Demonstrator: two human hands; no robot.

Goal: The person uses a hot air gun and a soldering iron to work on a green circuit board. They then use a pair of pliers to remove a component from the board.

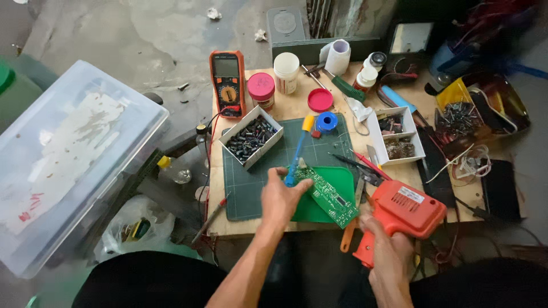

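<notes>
Our left hand [279,197] pinches green circuit board [328,195] by near edge: light, stiff, fragile. Our right hand [388,251] clenched around orange soldering gun [402,214] handle; heavier, rigid.

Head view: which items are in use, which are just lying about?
In use:
- left hand holds blue tool and touches green board
- right hand holds orange gun
- green mat under the board

Lying about:
- multimeter
- parts box
- solder spool
- red lid
- white tray
- jars
</notes>
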